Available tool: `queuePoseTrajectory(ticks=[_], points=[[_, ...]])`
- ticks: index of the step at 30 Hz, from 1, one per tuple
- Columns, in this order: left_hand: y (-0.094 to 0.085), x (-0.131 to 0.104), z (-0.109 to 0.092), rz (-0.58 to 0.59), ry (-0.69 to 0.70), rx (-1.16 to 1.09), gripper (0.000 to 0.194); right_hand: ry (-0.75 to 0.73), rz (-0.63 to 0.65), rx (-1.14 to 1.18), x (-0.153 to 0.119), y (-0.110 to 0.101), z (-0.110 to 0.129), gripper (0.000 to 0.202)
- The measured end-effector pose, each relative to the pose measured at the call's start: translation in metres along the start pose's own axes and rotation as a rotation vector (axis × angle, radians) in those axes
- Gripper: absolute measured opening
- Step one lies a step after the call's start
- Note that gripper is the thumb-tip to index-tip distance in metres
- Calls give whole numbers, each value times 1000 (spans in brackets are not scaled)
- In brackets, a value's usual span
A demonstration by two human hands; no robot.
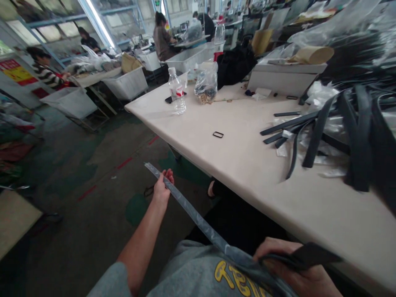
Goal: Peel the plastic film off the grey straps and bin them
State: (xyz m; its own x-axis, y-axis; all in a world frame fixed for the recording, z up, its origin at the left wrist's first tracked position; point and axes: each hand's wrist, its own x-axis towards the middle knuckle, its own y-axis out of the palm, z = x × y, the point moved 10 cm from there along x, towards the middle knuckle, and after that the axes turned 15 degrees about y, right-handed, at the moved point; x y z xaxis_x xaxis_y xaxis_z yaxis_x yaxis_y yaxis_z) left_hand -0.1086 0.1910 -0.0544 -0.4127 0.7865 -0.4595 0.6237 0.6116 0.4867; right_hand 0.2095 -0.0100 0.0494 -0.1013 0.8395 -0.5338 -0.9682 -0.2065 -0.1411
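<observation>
A long, narrow, dark grey strip in a clear plastic sleeve [193, 213] runs diagonally across my body. Near its far end my left hand [163, 184] holds it, thumb on top and the other fingers partly curled beneath. At the lower right, my right hand [287, 262] is closed around a black strap [318, 252], bent over with its flat end pointing right. The near part of the sleeved strip passes by this right hand; whether the black strap runs into the sleeve, I cannot tell. A black rectangular ring [218, 135] lies on the table beyond both hands.
The pale table [244, 165] has a rounded edge beside me. Many black straps [359, 128] pile at its right. A water bottle [177, 91], a plastic bag of metal pieces [206, 86] and a white box [283, 78] stand farther back. White bins [126, 82] and several people are beyond.
</observation>
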Motion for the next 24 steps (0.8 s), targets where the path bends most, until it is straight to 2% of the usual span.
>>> queuePoseTrajectory(ticks=[2,3,5,8,11,14,19,22,24], points=[[20,-13,-11,100,49,11,23,-8,-111,74,4,-10,-6,24],[33,-25,-11,188,52,41,22,-30,-163,124,6,-17,-6,26],[63,-59,-2,436,35,137,22,-99,-242,229,6,-33,1,30],[97,-125,28,866,-57,316,29,-192,-278,301,3,-58,21,31],[106,-186,64,1207,-225,506,32,-206,-331,384,-2,-84,32,32],[103,-230,92,1470,-361,681,34,-257,-363,493,-9,-104,36,33],[103,-274,113,1779,-471,839,39,-335,-420,615,-32,-129,28,33],[126,-298,114,1879,-394,744,55,-372,-545,579,-58,-138,23,29],[146,-311,116,1871,-265,696,67,-359,-650,526,-75,-140,20,29]])
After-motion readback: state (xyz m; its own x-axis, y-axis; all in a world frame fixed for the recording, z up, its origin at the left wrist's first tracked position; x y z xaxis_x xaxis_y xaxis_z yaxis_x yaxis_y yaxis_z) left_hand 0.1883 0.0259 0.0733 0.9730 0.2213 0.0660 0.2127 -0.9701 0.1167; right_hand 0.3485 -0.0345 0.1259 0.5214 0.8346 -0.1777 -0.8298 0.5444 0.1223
